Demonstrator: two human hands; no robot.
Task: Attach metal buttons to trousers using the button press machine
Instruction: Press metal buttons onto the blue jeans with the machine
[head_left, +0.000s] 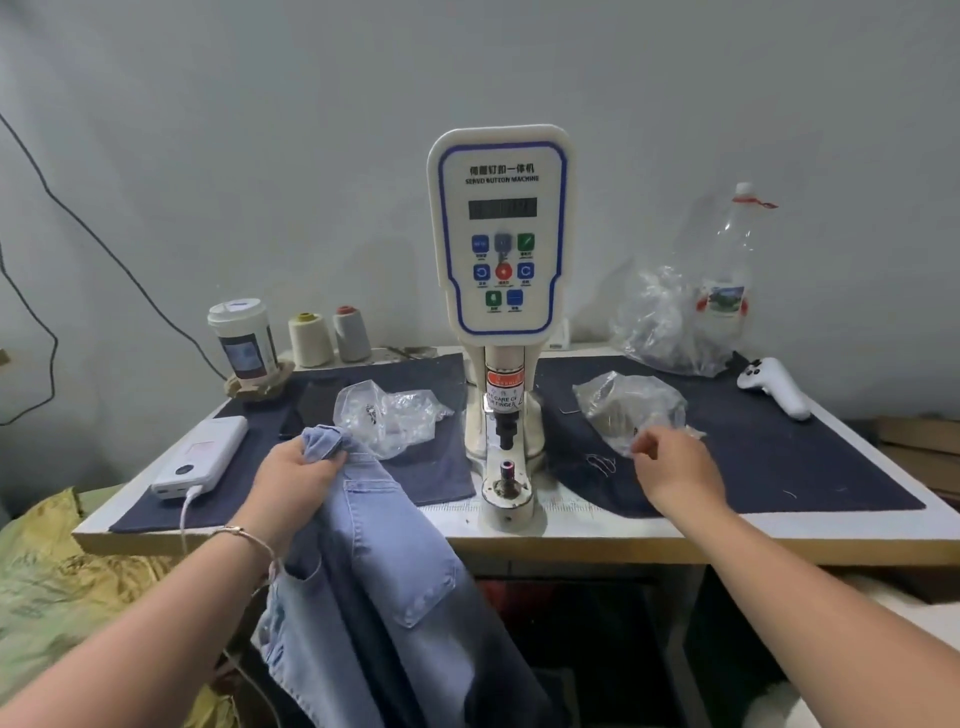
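Head view: you face a pale-topped table (597, 527) set against a plain grey wall (208, 130), with two dark cloth mats (779, 467) laid over most of the top. The button press machine (501, 270) stands at the table's centre, its white control panel upright above a narrow column and a small round die (506, 470) at the foot. At 10 o'clock from the machine stand a paper cup (244, 338) and two thread cones (332, 335); a black cable (78, 218) runs down the wall beyond them. At 8 o'clock lies a white power bank (202, 457) with a white cord plugged in. A crumpled plastic bag (389, 415) lies just left of the machine's column, and a second plastic bag (631, 408) lies at 3 o'clock. Farther back at 2 o'clock are a heap of clear plastic, a clear bottle (727, 260) and a white handheld controller (776, 387).

The trousers (374, 571) are light blue denim, with a darker inside face showing along one fold. They hang from the table's front edge at 7 o'clock from the machine, a back pocket visible. Your left hand (296, 473) grips a bunched end of the fabric, fingers curled round it, on the left mat. Your right hand (675, 467) is at the near edge of the second bag, fingertips drawn together; whether they pinch the plastic cannot be told.
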